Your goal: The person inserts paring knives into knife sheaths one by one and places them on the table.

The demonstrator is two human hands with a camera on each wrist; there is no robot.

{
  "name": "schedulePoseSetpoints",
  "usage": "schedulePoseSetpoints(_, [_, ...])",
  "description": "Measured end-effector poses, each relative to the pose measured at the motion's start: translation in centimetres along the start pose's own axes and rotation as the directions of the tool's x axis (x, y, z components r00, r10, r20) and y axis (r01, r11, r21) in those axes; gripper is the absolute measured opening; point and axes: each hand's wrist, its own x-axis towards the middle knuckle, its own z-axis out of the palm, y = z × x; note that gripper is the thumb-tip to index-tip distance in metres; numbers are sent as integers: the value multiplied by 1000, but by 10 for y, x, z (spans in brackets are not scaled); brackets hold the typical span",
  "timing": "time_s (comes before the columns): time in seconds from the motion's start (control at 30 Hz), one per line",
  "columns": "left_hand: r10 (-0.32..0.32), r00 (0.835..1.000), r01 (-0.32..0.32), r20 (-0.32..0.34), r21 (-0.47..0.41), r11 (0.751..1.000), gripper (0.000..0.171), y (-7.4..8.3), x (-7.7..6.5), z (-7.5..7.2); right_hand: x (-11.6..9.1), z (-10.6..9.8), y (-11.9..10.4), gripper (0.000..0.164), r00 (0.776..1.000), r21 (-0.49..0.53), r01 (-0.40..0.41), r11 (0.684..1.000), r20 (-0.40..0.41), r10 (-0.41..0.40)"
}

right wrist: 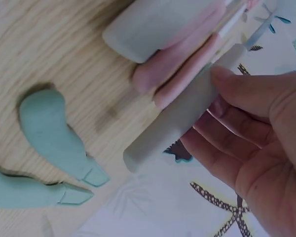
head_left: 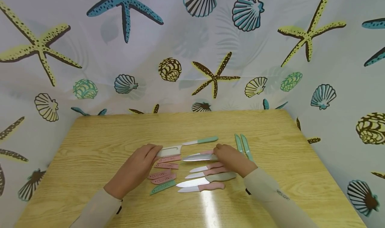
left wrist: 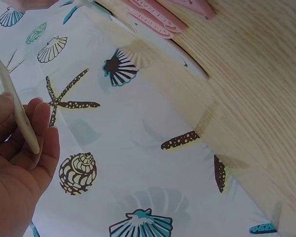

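Observation:
My left hand (head_left: 147,154) pinches the end of a flat white piece with a long slot (head_left: 169,151), shaped like a blade cover; the left wrist view shows it nearly edge-on (left wrist: 18,111). In my right hand (head_left: 228,156) is a large knife with a grey handle (right wrist: 182,111), its blade (head_left: 197,157) pointing left toward the white piece. Thumb and fingers grip that handle. Beneath its blade lies a pink-handled knife (head_left: 206,152), partly hidden. Below are more pink-handled knives (head_left: 212,187) and another grey-handled knife (head_left: 222,177).
Pink blade sheaths (head_left: 163,179) and a green sheath (head_left: 163,187) lie near my left hand. A green-handled knife (head_left: 207,139) lies farther back. Two green-handled pieces (head_left: 238,142) lie right of my right hand. A patterned cloth (head_left: 192,54) stands behind the wooden table (head_left: 120,127).

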Motion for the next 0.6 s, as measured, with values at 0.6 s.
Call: schedulePoseSetpoints(0.6, [-50,999,50,-13,-33,998,49,0,-2,7,-49,-14,-27,29,897,356,-49,933,-395,199])
